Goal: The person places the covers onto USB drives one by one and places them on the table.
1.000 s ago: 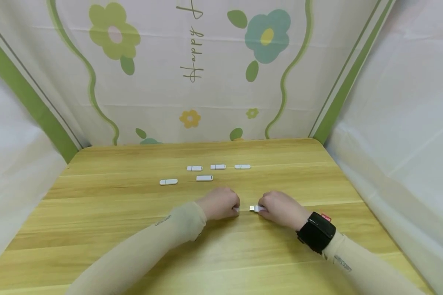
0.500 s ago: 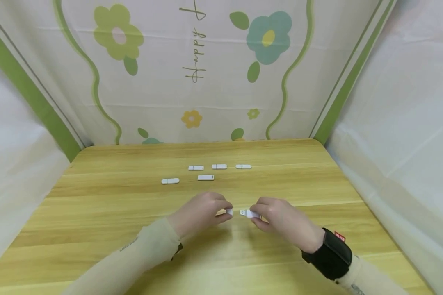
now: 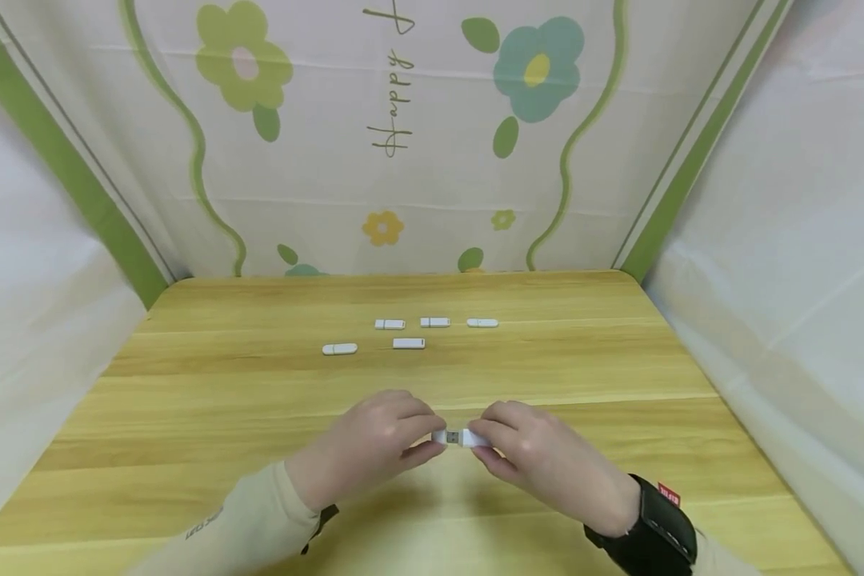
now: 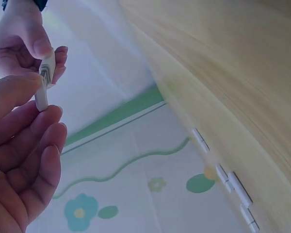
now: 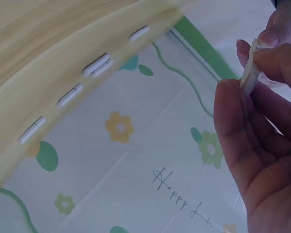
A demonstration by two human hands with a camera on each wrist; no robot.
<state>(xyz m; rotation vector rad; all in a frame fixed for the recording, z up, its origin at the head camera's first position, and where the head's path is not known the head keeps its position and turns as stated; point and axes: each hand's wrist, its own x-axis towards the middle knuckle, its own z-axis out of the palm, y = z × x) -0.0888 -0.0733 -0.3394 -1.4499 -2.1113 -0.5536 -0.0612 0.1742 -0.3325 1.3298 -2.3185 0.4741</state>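
In the head view a white USB stick (image 3: 477,438) lies pinched between the thumb and fingers of my right hand (image 3: 543,456). Its bare metal plug (image 3: 453,438) points left, at the mouth of a small white cap (image 3: 438,437). Thumb and fingers of my left hand (image 3: 370,440) pinch that cap, in line with the stick. Whether the plug's tip sits inside the cap is hard to tell. The left wrist view shows the cap (image 4: 41,98) close against the stick (image 4: 48,64). From the right wrist, the stick (image 5: 250,77) shows between thumb and fingertips.
Several white USB sticks lie farther back on the wooden table (image 3: 583,352): a rounded one (image 3: 340,350) at left, a rectangular one (image 3: 409,344) beside it, and a rear row ending at another rounded one (image 3: 482,323). A flower-printed cloth (image 3: 317,160) hangs behind.
Both hands have come nearer to the body and closer together. The gap between the cap and the USB stick's plug has narrowed until they meet or nearly meet. The sticks on the table stay put.
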